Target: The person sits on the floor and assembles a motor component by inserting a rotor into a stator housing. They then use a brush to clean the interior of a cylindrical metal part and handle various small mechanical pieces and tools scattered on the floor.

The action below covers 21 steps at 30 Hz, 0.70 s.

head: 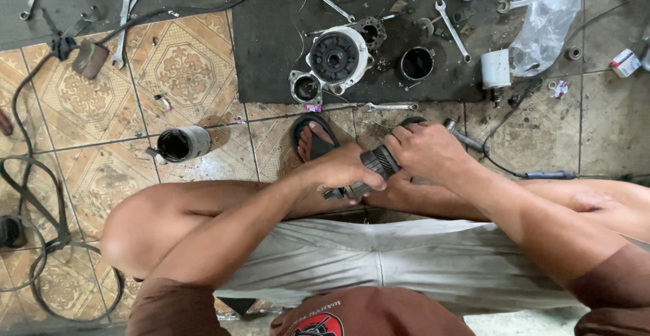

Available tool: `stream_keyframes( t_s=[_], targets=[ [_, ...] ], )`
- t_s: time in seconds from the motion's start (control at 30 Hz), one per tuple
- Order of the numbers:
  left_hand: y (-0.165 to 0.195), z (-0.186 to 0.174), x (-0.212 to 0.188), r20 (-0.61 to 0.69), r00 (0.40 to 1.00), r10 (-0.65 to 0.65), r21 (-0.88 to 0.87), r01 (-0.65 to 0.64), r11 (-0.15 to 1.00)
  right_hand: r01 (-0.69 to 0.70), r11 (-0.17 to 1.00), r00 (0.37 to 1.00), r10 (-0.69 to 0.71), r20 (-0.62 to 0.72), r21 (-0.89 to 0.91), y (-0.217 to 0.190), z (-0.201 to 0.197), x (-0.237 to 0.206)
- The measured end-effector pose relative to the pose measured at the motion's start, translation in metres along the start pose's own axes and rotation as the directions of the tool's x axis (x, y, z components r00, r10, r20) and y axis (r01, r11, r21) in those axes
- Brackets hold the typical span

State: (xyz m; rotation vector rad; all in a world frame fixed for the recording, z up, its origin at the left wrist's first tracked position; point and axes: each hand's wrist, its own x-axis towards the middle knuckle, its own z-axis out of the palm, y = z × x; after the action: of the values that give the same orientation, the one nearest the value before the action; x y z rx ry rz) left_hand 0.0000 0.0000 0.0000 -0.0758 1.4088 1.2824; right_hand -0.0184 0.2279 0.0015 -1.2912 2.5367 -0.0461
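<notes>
Both hands grasp a ribbed metal armature (376, 166): left hand (349, 168) clenched on its near end, right hand (426, 152) gripping its far end.

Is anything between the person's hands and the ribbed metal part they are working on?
Nothing visible. The left hand and right hand both grip the ribbed metal part directly, above the knees. The other parts lie apart on the dark mat.

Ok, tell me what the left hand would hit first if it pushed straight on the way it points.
Likely the right hand: the left hand points right along the ribbed metal part both grip, though depth is unclear.
</notes>
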Motion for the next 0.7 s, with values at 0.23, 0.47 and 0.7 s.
stream_keyframes(
  t_s=[0.23,0.47,0.7],
  targets=[
    [0.038,0.014,-0.027,-0.305,0.946,0.111,0.657,0.124,0.744,-0.153,0.952,0.981,0.114,0.154,0.267,-0.014,-0.042,0.015],
    [0.037,0.032,-0.025,-0.26,0.913,0.314,0.86,0.07,0.506,-0.281,0.893,0.916,0.141,0.377,0.35,-0.009,-0.033,0.019],
    [0.024,0.018,-0.016,-0.347,0.921,0.176,0.636,0.093,0.766,-0.211,0.969,0.918,0.152,0.367,0.126,-0.003,-0.026,0.017]
  ],
)
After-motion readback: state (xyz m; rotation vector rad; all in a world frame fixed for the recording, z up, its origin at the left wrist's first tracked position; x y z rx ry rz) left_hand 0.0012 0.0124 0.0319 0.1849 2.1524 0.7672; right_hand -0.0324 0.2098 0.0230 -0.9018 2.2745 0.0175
